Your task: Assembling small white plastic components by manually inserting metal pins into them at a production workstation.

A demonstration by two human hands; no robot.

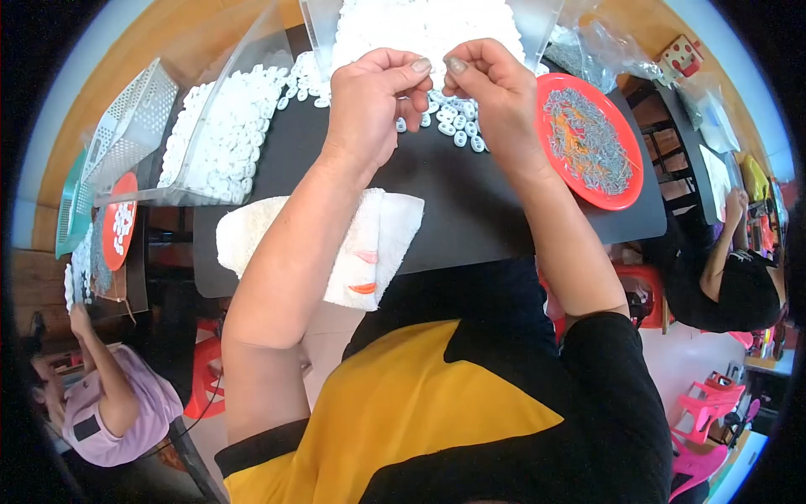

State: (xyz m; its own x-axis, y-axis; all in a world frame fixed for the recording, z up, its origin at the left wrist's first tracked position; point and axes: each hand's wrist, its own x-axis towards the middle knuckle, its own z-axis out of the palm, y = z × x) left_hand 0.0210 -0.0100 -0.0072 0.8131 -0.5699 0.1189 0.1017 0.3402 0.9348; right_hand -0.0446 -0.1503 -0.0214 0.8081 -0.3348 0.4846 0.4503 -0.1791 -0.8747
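Observation:
Both hands are raised over the far part of the dark table, close together but apart. On my left hand (369, 101) the thumb and index finger press together in a pinch. My right hand (501, 97) is pinched in the same way, fingertips turned toward the left. Anything between the fingertips is too small or hidden to make out. Just beneath and beyond the hands lie several loose white oval pieces (460, 122) with holes. They spread from a clear bin (319, 34) heaped with more white pieces. A red plate (623, 195) of small thin grey pieces sits beside my right wrist.
A second clear bin (180, 196) full of white pieces stands on the left. A folded white towel (399, 227) lies under my left forearm. Clear plastic bags (609, 50) are at the back right. One person (126, 403) works at left, another (730, 277) at right.

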